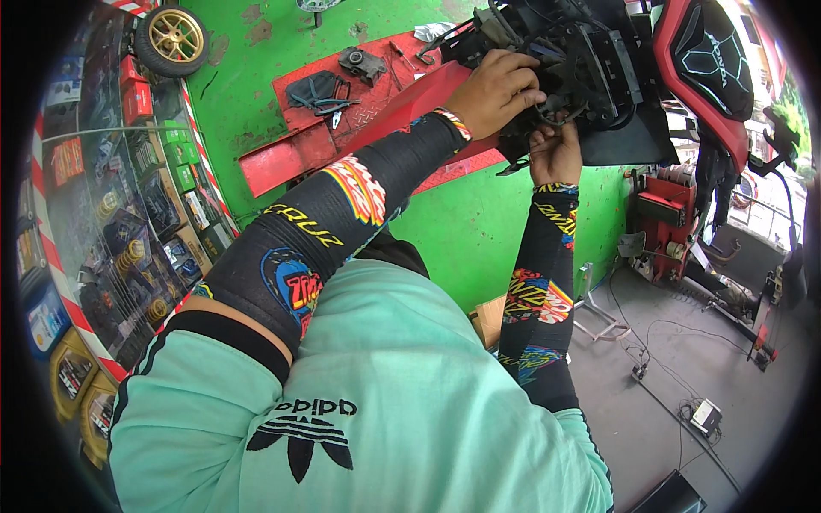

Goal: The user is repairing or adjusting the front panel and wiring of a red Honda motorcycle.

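Viewed from my remote post through the head camera, item one: a black, exposed motorcycle assembly of brackets and cables [603,81], which is sitting at upper centre-right, beside a glossy red body panel with a black inset [664,53]. Item two: the bare left hand [496,92], which is reaching over the assembly's near side, fingers bent and bunched rather than spread; I am not managing to tell whether they are pinching anything. Item three: the bare right hand [556,157], which is pointing upward from just below, thumb and fingertips gathering at a thin, dark, curved strip [573,115]; whether they are closing on it or only touching it, I cannot tell. Item four: a flat black sheet-like panel [631,145], which is hanging to the right of that hand. Item five: dark-handled pliers [336,109], which are lying well apart on a red metal platform [278,168], near a grey, irregular metal part [364,63]. Risks, in my judgement: uneven pulling could be kinking or cracking the strip; bracket edges could be scraping knuckles, since both hands are working in a tight gap; and any small part slipping loose could be dropping out of reach inside the assembly.
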The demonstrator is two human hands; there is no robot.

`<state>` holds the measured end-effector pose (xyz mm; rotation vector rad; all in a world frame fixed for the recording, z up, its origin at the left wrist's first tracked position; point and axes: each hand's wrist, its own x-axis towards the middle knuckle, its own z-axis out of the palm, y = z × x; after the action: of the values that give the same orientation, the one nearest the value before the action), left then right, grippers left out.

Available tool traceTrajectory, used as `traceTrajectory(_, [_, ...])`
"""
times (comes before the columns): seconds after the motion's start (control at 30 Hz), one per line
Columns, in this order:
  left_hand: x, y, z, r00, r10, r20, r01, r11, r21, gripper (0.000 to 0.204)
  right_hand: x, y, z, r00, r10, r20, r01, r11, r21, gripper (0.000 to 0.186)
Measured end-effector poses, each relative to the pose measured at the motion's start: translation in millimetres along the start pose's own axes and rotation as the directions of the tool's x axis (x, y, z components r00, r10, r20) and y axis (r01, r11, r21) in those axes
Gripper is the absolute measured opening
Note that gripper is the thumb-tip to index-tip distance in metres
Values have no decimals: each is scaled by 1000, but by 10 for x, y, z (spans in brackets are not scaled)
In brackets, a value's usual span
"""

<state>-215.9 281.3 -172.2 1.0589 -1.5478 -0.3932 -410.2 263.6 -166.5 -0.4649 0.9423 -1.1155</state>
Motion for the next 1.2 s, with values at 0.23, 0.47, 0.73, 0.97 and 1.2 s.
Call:
traceTrajectory(0.23, [84, 82, -130, 979, 183, 88, -182, 983, -12, 16, -3, 46, -50, 991, -97, 92, 100, 994, -37, 18])
traceTrajectory(0.47, [36, 341, 39, 972, 56, 230, -90, 986, 140, 18, 130, 72, -160, 996, -48, 79, 46, 999, 29, 20])
traceTrajectory(0.73, [119, 447, 220, 976, -181, 117, 116, 898, 424, 19, 160, 44, -189, 881, 148, 449, -250, 952, 177, 23])
traceTrajectory(0.97, [144, 458, 352, 993, -112, -34, 116, 909, 401, 15, 38, 74, 125, 982, -130, -135, 106, 979, -174, 22])
traceTrajectory(1.2, [103, 477, 485, 995, -96, -41, 103, 847, 521, 12, 4, 194, 132, 756, -648, 89, 580, 601, -550, 26])
